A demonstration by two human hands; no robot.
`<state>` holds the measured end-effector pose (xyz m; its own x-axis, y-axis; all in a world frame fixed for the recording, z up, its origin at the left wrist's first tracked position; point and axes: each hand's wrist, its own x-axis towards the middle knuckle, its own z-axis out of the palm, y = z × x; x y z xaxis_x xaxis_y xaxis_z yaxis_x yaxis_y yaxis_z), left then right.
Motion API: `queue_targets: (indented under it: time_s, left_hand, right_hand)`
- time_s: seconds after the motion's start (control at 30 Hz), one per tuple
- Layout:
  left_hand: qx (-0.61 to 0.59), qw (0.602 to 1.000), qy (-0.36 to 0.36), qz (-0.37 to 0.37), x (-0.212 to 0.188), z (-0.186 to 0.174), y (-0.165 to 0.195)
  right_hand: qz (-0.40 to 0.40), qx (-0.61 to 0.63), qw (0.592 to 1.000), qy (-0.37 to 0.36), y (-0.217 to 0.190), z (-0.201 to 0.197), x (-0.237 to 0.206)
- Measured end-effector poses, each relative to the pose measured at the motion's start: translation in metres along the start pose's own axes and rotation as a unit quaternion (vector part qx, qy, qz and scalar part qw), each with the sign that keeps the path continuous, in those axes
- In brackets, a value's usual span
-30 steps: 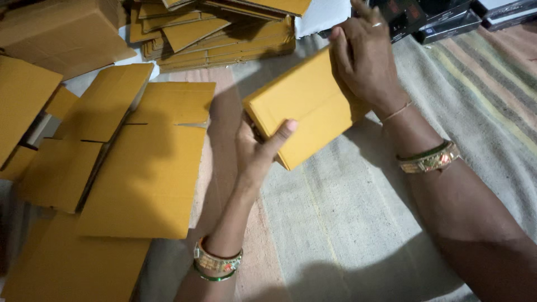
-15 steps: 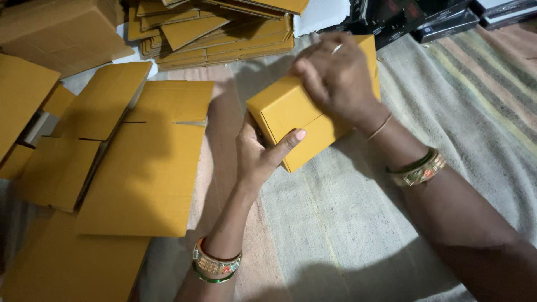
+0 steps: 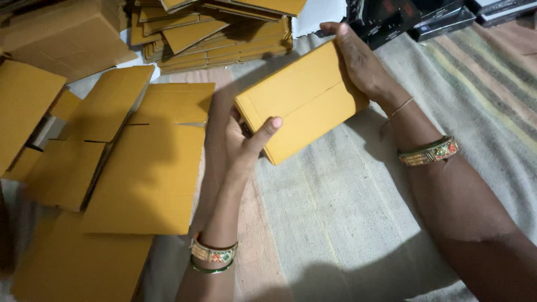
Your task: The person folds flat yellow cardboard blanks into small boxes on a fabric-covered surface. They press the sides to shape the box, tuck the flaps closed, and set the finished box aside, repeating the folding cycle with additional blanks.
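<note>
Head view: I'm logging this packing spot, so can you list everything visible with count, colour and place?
Closed box: one, yellow-orange, centre, held at both ends.
Flat unfolded cartons: several, yellow-orange, spread on the left.
Stack of flattened cartons: count unclear, yellow-orange, top centre.
Dark packages: several, black, top right.
Cloth: one, pale with faint stripes, under everything.
Bangles: green and gold, on both wrists.
Left hand: grips the box's near left end, thumb on top.
Right hand: holds the box's far right end.

Flat cardboard blanks (image 3: 145, 173), striped cloth (image 3: 358, 223)
</note>
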<state>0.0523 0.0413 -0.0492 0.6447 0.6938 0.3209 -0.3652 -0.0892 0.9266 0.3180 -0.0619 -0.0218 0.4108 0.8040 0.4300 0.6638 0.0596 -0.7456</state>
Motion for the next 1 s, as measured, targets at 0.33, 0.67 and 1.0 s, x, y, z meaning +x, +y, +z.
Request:
queue_targets:
  time_s: [0.33, 0.67, 1.0]
  left_hand:
    - [0.724, 0.682, 0.005, 0.100, 0.014, 0.026, 0.057]
    - [0.788, 0.590, -0.141, 0.104, 0.068, 0.135, 0.027]
    - [0.764, 0.625, -0.134, 0.088, 0.054, 0.104, 0.029]
  right_hand:
    - [0.020, 0.004, 0.998, 0.057, -0.023, 0.013, 0.004]
    - [0.018, 0.035, 0.998, 0.045, -0.017, 0.015, 0.008]
    - [0.081, -0.008, 0.996, 0.024, -0.035, 0.021, 0.001]
